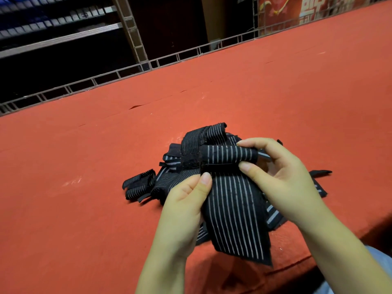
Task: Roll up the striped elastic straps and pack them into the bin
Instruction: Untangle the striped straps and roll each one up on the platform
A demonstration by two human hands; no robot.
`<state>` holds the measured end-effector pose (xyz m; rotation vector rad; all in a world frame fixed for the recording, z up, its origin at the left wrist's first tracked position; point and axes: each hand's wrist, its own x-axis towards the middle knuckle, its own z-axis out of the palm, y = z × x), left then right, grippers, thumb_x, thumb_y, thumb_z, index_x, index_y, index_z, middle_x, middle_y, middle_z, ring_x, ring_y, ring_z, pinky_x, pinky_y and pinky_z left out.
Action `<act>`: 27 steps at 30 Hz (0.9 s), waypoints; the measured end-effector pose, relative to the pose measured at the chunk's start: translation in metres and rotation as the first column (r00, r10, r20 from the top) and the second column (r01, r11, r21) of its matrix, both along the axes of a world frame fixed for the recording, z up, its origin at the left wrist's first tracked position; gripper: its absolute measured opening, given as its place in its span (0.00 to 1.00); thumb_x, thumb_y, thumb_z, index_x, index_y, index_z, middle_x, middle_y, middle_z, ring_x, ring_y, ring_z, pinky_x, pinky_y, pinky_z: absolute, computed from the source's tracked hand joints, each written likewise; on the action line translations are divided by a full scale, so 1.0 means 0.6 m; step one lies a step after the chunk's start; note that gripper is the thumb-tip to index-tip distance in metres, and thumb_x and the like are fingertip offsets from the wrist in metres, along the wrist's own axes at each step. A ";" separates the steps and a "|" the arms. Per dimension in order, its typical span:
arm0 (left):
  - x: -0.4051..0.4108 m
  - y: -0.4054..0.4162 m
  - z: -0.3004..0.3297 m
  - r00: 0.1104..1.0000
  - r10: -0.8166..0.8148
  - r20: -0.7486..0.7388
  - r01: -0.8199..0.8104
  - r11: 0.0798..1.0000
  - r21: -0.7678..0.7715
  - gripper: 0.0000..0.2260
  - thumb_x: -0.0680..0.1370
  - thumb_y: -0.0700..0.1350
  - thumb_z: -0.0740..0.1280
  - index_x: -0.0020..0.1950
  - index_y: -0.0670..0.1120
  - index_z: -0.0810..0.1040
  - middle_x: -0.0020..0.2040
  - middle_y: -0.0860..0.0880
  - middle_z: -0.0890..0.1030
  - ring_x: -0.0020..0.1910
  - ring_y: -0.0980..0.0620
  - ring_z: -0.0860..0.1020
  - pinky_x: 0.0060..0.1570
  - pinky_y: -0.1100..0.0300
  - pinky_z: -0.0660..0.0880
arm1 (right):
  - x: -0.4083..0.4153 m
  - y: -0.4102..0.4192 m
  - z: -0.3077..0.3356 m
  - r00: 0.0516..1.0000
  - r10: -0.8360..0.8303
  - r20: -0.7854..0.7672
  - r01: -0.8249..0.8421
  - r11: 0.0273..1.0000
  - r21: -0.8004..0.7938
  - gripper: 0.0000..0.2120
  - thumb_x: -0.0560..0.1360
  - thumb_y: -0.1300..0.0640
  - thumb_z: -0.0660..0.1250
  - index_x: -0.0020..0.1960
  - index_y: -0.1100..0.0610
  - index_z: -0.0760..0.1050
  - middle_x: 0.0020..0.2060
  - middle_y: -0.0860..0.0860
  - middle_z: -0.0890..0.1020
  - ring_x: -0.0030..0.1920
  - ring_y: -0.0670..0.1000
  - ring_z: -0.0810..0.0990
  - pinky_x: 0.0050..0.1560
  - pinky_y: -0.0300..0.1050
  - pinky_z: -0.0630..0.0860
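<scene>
Both hands [233, 187] pinching strap [235, 211], table edge [275, 270] near.

The work surface is a table covered in red felt-like cloth [254, 92], marked with faint scuffs and a few short dark slits. A metal lattice rail [118, 76] borders its far edge. Beyond the rail, at upper left, stand dark shelves [55, 32] holding rows of small items, too blurred to identify. A red printed panel [297, 9], possibly a poster, appears at upper right.
</scene>
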<state>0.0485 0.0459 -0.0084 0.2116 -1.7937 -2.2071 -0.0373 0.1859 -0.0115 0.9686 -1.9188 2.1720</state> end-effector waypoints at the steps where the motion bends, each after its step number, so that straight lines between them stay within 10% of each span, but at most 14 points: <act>1: 0.000 0.001 0.000 1.000 0.006 0.006 -0.006 1.000 0.012 0.17 0.74 0.48 0.63 0.50 0.36 0.81 0.44 0.41 0.85 0.42 0.48 0.82 0.41 0.58 0.79 | 0.000 0.000 0.000 1.000 0.002 -0.013 -0.002 1.000 0.013 0.14 0.70 0.60 0.68 0.51 0.44 0.79 0.52 0.44 0.81 0.55 0.46 0.80 0.58 0.43 0.74; 9: -0.004 0.003 0.010 0.991 0.135 -0.017 -0.133 0.987 0.095 0.14 0.71 0.50 0.68 0.47 0.42 0.85 0.46 0.43 0.84 0.45 0.49 0.80 0.42 0.59 0.78 | -0.002 0.011 0.001 0.981 0.192 0.029 -0.190 0.980 -0.061 0.17 0.68 0.75 0.70 0.47 0.55 0.78 0.49 0.41 0.81 0.51 0.42 0.81 0.51 0.32 0.74; 16: -0.008 0.009 0.013 0.984 0.176 -0.002 -0.176 0.983 -0.053 0.21 0.65 0.63 0.65 0.37 0.47 0.87 0.41 0.43 0.86 0.40 0.49 0.83 0.43 0.56 0.78 | 0.001 0.007 -0.001 0.985 0.159 -0.067 -0.154 0.985 0.073 0.14 0.64 0.65 0.72 0.44 0.49 0.82 0.53 0.44 0.80 0.52 0.42 0.80 0.45 0.33 0.73; 20: -0.008 0.005 0.007 0.988 0.152 -0.022 -0.153 0.987 -0.043 0.16 0.70 0.57 0.65 0.41 0.48 0.87 0.44 0.43 0.86 0.44 0.48 0.85 0.44 0.57 0.80 | 0.002 0.010 0.002 0.964 0.263 0.033 -0.264 0.964 0.028 0.11 0.67 0.56 0.74 0.49 0.48 0.84 0.59 0.43 0.80 0.54 0.38 0.79 0.48 0.32 0.73; 23: -0.007 0.003 0.005 0.987 0.153 -0.042 -0.157 0.982 -0.104 0.15 0.76 0.54 0.67 0.49 0.44 0.85 0.50 0.42 0.86 0.54 0.43 0.83 0.57 0.47 0.78 | -0.001 0.006 -0.006 0.957 0.269 0.114 -0.271 0.963 0.005 0.22 0.66 0.39 0.73 0.59 0.44 0.80 0.60 0.50 0.80 0.64 0.52 0.77 0.66 0.50 0.72; 27: -0.008 0.001 -0.002 0.984 0.151 -0.092 -0.164 0.974 -0.154 0.21 0.74 0.57 0.63 0.58 0.43 0.81 0.56 0.42 0.84 0.59 0.43 0.81 0.63 0.39 0.73 | -0.006 0.004 -0.012 0.826 0.418 0.378 -0.412 0.906 -0.100 0.27 0.68 0.39 0.72 0.64 0.48 0.77 0.59 0.52 0.82 0.61 0.55 0.79 0.56 0.50 0.79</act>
